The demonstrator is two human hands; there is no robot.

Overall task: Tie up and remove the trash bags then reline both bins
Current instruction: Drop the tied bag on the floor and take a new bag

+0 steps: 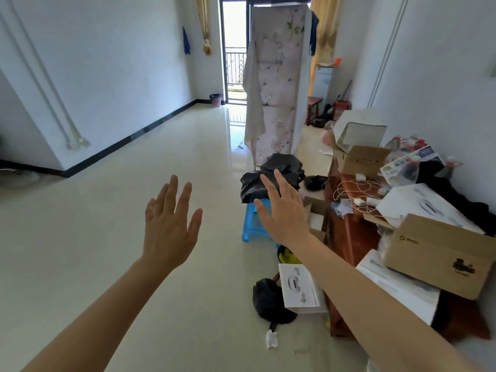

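Both my hands are raised in front of me with fingers straight and spread, holding nothing. My left hand hovers over bare floor. My right hand is in front of a crumpled black trash bag that lies on a blue plastic stool. A second black bag sits on the floor near my right forearm. Far down the room, a pink bin lined with a dark bag stands by the balcony door.
A low wooden table on the right is piled with cardboard boxes, white boxes and cables. A white box leans beside it. A floral sheet hangs across the middle. Glossy tiled floor stretches to the left.
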